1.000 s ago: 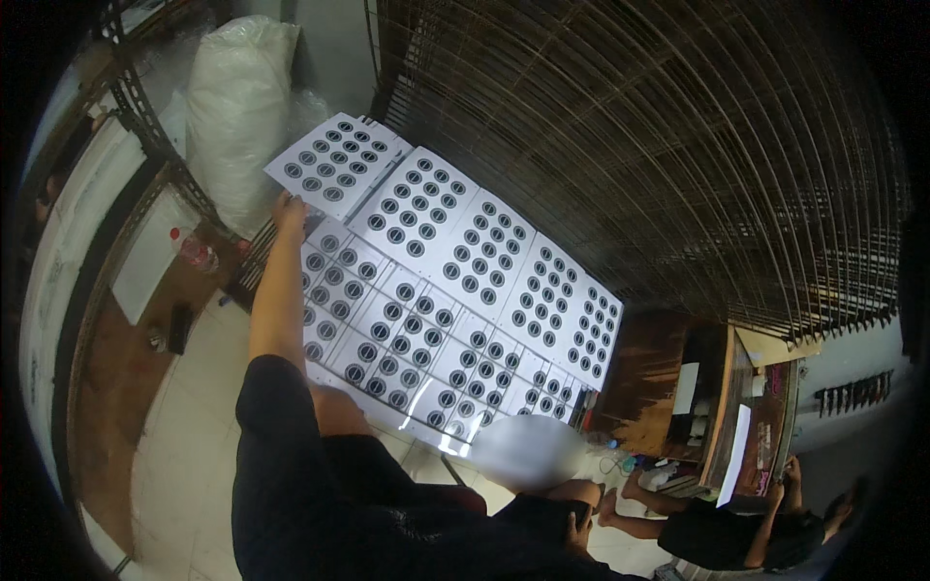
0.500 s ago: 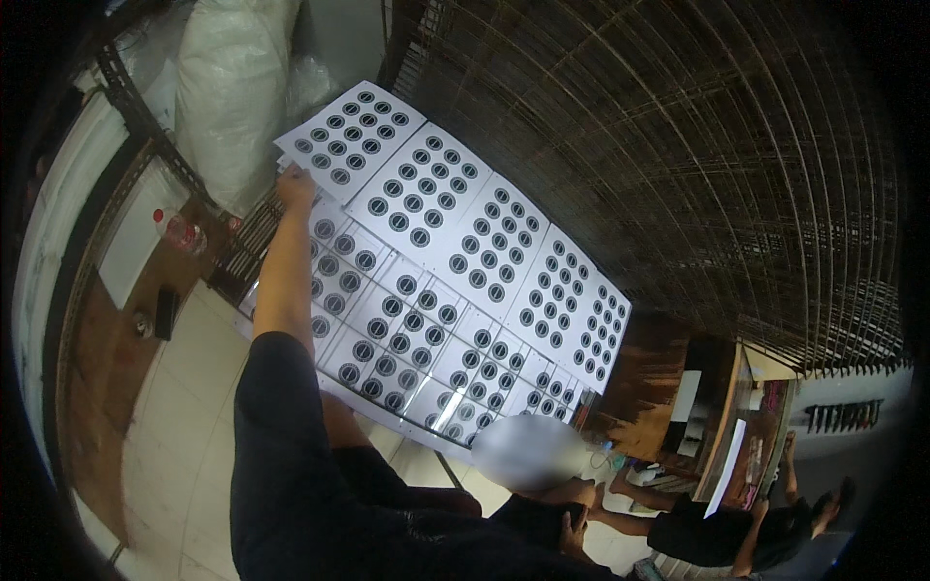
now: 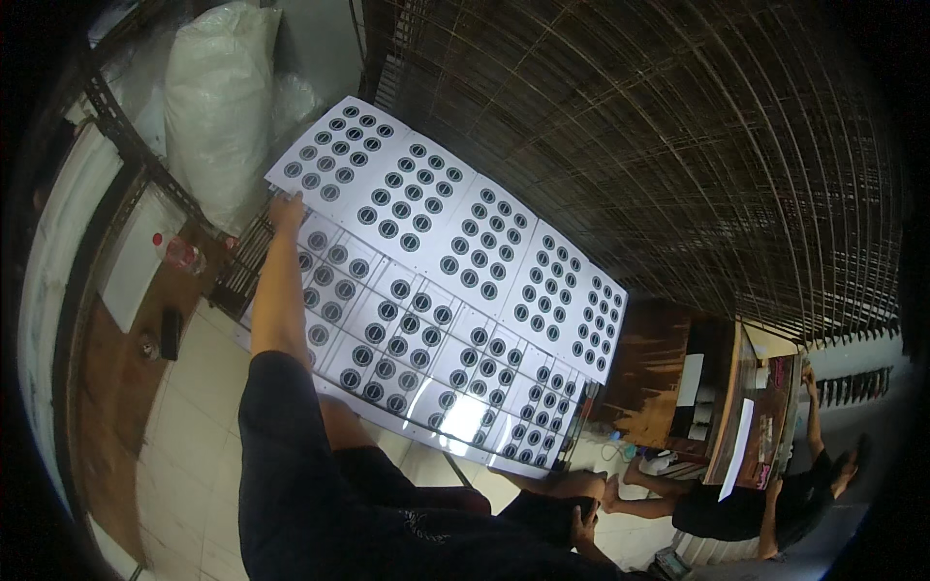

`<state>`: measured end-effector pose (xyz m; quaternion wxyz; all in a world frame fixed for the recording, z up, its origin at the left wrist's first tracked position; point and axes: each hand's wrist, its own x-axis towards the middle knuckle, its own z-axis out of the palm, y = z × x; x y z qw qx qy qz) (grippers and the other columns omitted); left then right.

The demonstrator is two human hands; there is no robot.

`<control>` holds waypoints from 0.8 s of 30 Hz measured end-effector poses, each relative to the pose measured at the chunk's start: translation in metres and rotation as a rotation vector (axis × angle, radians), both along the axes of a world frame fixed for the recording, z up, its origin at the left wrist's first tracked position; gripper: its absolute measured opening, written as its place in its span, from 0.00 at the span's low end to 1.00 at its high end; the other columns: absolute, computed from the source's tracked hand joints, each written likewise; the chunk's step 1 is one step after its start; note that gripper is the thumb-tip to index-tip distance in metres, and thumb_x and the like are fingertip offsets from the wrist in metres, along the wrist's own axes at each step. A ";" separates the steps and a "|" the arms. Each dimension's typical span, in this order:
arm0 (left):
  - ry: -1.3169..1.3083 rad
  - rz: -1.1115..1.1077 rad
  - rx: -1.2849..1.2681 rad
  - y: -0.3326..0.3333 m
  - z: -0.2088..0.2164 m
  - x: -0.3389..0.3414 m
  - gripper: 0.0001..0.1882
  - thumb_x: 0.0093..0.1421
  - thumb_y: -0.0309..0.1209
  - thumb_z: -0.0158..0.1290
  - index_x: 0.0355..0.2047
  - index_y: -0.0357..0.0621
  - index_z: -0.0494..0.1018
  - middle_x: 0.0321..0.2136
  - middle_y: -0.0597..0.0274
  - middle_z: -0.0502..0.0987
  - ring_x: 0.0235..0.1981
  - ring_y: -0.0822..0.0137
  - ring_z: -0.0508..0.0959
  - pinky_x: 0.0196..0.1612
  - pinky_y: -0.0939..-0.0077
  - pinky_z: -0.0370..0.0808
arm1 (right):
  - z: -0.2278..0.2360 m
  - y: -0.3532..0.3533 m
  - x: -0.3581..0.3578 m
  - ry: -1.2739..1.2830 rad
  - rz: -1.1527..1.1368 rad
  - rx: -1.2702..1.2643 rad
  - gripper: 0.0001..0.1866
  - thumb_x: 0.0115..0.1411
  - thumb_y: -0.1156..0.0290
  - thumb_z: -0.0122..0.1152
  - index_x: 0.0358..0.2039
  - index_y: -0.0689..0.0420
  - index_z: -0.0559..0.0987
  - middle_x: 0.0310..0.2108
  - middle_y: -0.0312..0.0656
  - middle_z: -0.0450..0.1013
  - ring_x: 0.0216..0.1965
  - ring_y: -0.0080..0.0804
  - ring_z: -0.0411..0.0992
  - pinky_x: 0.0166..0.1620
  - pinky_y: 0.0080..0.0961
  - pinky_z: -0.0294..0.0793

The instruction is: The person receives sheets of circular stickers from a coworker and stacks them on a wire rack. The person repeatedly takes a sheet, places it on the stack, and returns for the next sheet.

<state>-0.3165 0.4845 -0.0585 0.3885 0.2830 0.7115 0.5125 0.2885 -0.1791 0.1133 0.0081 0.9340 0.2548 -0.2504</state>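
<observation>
Head view is showing the left grip (image 3: 285, 208) touching the near edge of a printed sheet (image 3: 341, 153) just beyond it, with more sheets (image 3: 491, 237) spreading to its right, while the right grip (image 3: 583, 529) is resting by dark clothing (image 3: 535, 520), and whether either is pinching anything I cannot tell.

Racks (image 3: 678, 174) block far side; room above sheets (image 3: 481, 244).

wire racks (image 3: 620, 145) are set behind the sheets (image 3: 412, 198). left of the sheets, a sack (image 3: 218, 111) is placed; right of them, a desk (image 3: 639, 368).
</observation>
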 end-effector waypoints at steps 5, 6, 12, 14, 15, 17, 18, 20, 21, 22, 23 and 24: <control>0.210 -0.112 0.249 -0.051 -0.005 0.002 0.17 0.49 0.33 0.54 0.37 0.36 0.70 0.29 0.54 0.75 0.29 0.64 0.74 0.32 0.74 0.69 | -0.032 -0.038 0.043 -0.164 0.612 0.055 0.30 0.59 0.56 0.42 0.59 0.40 0.44 0.55 0.69 0.40 0.46 0.70 0.56 0.47 0.53 0.62; 0.151 -0.141 0.332 -0.070 0.002 0.012 0.17 0.49 0.34 0.54 0.37 0.36 0.70 0.28 0.54 0.75 0.28 0.66 0.74 0.33 0.74 0.69 | -0.043 -0.045 0.046 -0.225 0.759 0.064 0.28 0.60 0.58 0.42 0.59 0.40 0.45 0.55 0.70 0.40 0.45 0.71 0.56 0.47 0.54 0.62; 0.124 -0.457 0.266 -0.186 0.058 0.021 0.23 0.48 0.33 0.57 0.45 0.38 0.68 0.24 0.61 0.72 0.27 0.72 0.70 0.32 0.78 0.68 | -0.051 -0.064 0.051 -0.034 0.162 0.179 0.40 0.54 0.42 0.42 0.61 0.44 0.40 0.55 0.71 0.40 0.53 0.69 0.51 0.52 0.47 0.58; 0.246 -0.529 0.161 -0.228 0.101 0.024 0.22 0.48 0.31 0.56 0.44 0.37 0.68 0.27 0.61 0.73 0.28 0.72 0.71 0.32 0.77 0.68 | -0.056 -0.073 0.036 0.008 0.074 0.189 0.42 0.53 0.40 0.42 0.61 0.45 0.39 0.55 0.71 0.39 0.54 0.68 0.50 0.53 0.47 0.58; 0.270 -0.606 0.146 -0.245 0.107 0.020 0.21 0.49 0.30 0.56 0.44 0.36 0.68 0.29 0.59 0.73 0.29 0.72 0.71 0.33 0.78 0.68 | -0.020 -0.035 0.003 0.055 -0.079 0.176 0.42 0.53 0.39 0.41 0.61 0.45 0.39 0.56 0.70 0.39 0.54 0.68 0.50 0.53 0.47 0.57; 0.170 -0.691 0.111 -0.277 0.108 0.017 0.20 0.50 0.29 0.55 0.43 0.35 0.68 0.31 0.57 0.74 0.30 0.73 0.72 0.34 0.78 0.69 | -0.052 -0.071 0.037 -0.149 0.451 0.169 0.42 0.53 0.38 0.40 0.61 0.44 0.39 0.55 0.70 0.41 0.54 0.66 0.50 0.53 0.46 0.57; 0.100 -0.688 0.100 -0.292 0.113 0.014 0.19 0.51 0.28 0.54 0.43 0.35 0.68 0.32 0.57 0.74 0.31 0.73 0.72 0.34 0.79 0.69 | -0.057 -0.064 0.031 -0.069 0.232 0.217 0.41 0.53 0.39 0.41 0.61 0.45 0.40 0.55 0.71 0.41 0.55 0.66 0.50 0.54 0.45 0.56; 0.198 -0.761 0.102 -0.318 0.146 0.029 0.18 0.51 0.28 0.54 0.42 0.36 0.69 0.32 0.58 0.74 0.30 0.73 0.73 0.34 0.79 0.69 | -0.046 -0.060 0.012 -0.036 -0.004 0.297 0.41 0.54 0.40 0.42 0.61 0.46 0.42 0.55 0.72 0.42 0.55 0.65 0.49 0.54 0.44 0.55; 0.315 -0.711 0.118 -0.332 0.152 0.041 0.17 0.51 0.28 0.54 0.42 0.37 0.69 0.25 0.64 0.74 0.28 0.74 0.71 0.33 0.80 0.68 | -0.051 -0.063 0.014 -0.057 0.001 0.326 0.41 0.53 0.40 0.42 0.61 0.46 0.43 0.54 0.72 0.43 0.56 0.65 0.48 0.55 0.44 0.54; 0.289 -0.721 0.155 -0.347 0.168 0.060 0.16 0.51 0.28 0.54 0.41 0.38 0.69 0.26 0.63 0.74 0.29 0.74 0.72 0.35 0.79 0.68 | -0.041 -0.057 0.003 -0.045 -0.068 0.320 0.41 0.53 0.40 0.42 0.61 0.45 0.44 0.54 0.72 0.43 0.56 0.65 0.48 0.55 0.44 0.54; 0.238 -0.691 0.120 -0.362 0.170 0.081 0.15 0.51 0.28 0.54 0.40 0.38 0.69 0.27 0.62 0.74 0.30 0.72 0.73 0.37 0.78 0.68 | -0.019 -0.052 -0.009 -0.036 -0.141 0.302 0.41 0.53 0.39 0.43 0.61 0.44 0.44 0.54 0.72 0.44 0.56 0.65 0.48 0.55 0.44 0.53; 0.132 -0.711 0.238 -0.379 0.161 0.101 0.15 0.52 0.28 0.53 0.41 0.37 0.69 0.30 0.61 0.75 0.32 0.70 0.73 0.37 0.78 0.69 | -0.012 -0.046 -0.015 -0.062 -0.141 0.306 0.39 0.53 0.39 0.42 0.60 0.41 0.46 0.54 0.72 0.43 0.56 0.65 0.48 0.55 0.45 0.53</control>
